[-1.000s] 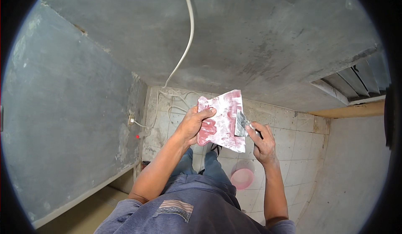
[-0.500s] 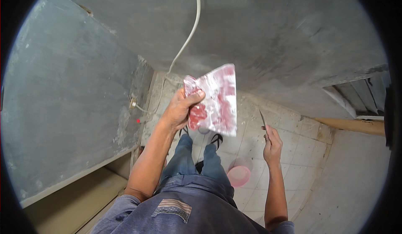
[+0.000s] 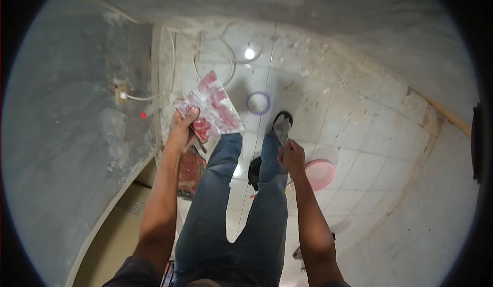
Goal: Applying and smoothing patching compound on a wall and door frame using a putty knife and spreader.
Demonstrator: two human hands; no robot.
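Note:
My left hand (image 3: 181, 128) grips a red plastic spreader (image 3: 222, 104) by its narrow end, thumb on top. White paste is smeared over the spreader's broad face. My right hand (image 3: 292, 156) is closed round the handle of a putty knife (image 3: 281, 127). Its greyish blade points away from me, above my right foot. The two tools are apart. On the floor between and beyond my hands stands a small round tub with a purple rim (image 3: 259, 114); its contents look pale, but I cannot tell what they are.
A pink basin (image 3: 334, 173) stands right of my right leg. A white cable (image 3: 138, 99) runs from a socket (image 3: 121, 95) on the grey left wall and loops over the tiles. A reddish container (image 3: 189, 176) sits beside my left leg. A grey wall (image 3: 328, 4) rises ahead.
My view has tipped down, from the wall to the floor. The spreader is lower and further left in view. My right hand has come inward, its blade now over my foot.

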